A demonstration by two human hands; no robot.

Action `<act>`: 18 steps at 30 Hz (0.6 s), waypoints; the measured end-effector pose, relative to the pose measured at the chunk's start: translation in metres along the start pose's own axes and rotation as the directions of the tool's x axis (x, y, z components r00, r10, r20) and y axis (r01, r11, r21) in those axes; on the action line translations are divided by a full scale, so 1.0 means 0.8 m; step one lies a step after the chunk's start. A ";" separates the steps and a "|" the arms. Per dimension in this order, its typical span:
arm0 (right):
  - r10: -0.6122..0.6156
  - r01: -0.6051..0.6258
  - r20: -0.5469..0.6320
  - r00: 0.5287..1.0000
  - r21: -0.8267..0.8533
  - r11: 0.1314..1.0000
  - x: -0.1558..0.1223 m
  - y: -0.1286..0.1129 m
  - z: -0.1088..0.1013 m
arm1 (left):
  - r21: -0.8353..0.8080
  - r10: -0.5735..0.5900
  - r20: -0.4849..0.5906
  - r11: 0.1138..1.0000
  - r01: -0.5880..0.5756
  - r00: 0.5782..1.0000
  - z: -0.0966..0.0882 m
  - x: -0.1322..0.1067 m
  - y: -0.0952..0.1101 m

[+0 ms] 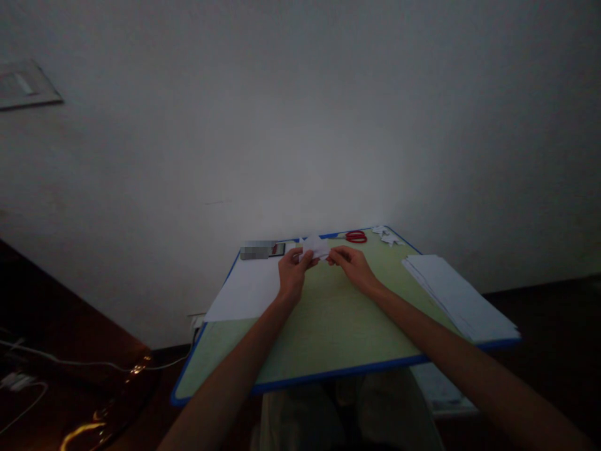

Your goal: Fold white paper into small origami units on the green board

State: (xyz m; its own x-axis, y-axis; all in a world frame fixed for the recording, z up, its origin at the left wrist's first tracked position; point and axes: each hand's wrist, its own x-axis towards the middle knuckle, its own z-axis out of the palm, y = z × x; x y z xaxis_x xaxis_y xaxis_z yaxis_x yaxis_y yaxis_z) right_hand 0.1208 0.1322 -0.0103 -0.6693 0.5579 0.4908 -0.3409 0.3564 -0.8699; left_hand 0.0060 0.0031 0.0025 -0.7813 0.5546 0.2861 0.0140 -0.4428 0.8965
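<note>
My left hand [292,270] and my right hand [353,264] meet over the far middle of a green board with a blue rim [328,376]. Both pinch a small folded piece of white paper [315,246], the left at its near left side, the right at its right end. The fingers of each hand are closed on the paper. The paper is held just above the board, and its folds are too small to make out.
A white sheet [244,288] lies on the board's left part, a stack of white sheets [460,297] on the right. Red scissors [355,237] and paper scraps [385,235] lie at the far edge. A dark table with cables [70,363] stands left.
</note>
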 end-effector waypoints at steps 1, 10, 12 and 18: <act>-0.002 0.002 -0.001 1.000 -0.007 1.000 0.000 0.000 0.000 | 0.002 0.003 0.001 1.000 -0.003 1.000 0.000 0.000 0.000; -0.034 0.032 -0.025 0.999 -0.074 0.997 -0.003 0.001 0.002 | 0.030 -0.001 -0.019 1.000 0.001 1.000 -0.003 0.002 -0.003; -0.015 0.014 -0.022 1.000 -0.056 0.998 -0.004 0.000 0.004 | 0.031 0.008 -0.035 0.999 -0.007 0.999 -0.002 0.002 -0.003; 0.008 -0.011 -0.036 0.999 -0.068 0.998 -0.005 -0.001 0.005 | 0.049 0.046 0.020 0.998 -0.047 0.999 0.002 -0.001 0.001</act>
State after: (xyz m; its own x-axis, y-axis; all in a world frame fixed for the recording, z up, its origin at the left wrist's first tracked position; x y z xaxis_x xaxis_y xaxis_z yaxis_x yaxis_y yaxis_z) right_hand 0.1211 0.1265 -0.0120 -0.6477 0.5877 0.4849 -0.2883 0.4001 -0.8699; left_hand 0.0077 0.0033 0.0036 -0.7673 0.5474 0.3340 0.0818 -0.4331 0.8976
